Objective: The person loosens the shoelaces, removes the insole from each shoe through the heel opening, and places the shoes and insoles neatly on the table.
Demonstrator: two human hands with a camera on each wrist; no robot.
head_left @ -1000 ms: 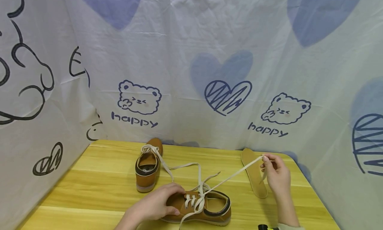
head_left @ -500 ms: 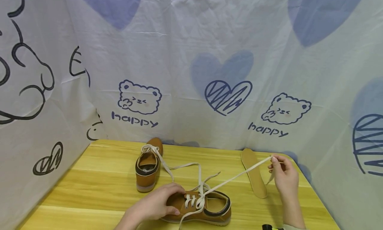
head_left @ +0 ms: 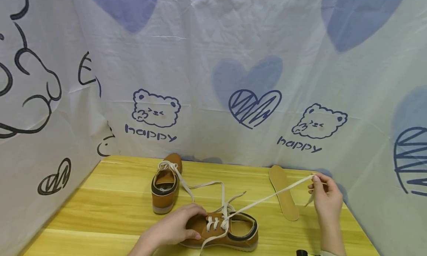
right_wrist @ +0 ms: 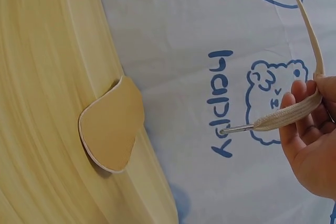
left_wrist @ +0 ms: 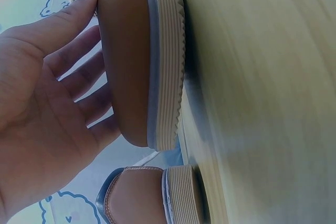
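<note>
Yellow wood-grain desk point(head_left: 110, 211) spreading over the lower frame, brown laced shoe point(head_left: 230, 243) standing at bottom centre, second brown shoe point(head_left: 164, 191) standing left of centre, tan insole point(head_left: 287, 204) lying at lower right.

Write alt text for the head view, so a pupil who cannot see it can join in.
A right hand holds a pale lace stretched straight from a brown shoe, whose front the left hand grips on a wood-grain table. Behind, a second brown shoe stands left of a tan insole.
</note>
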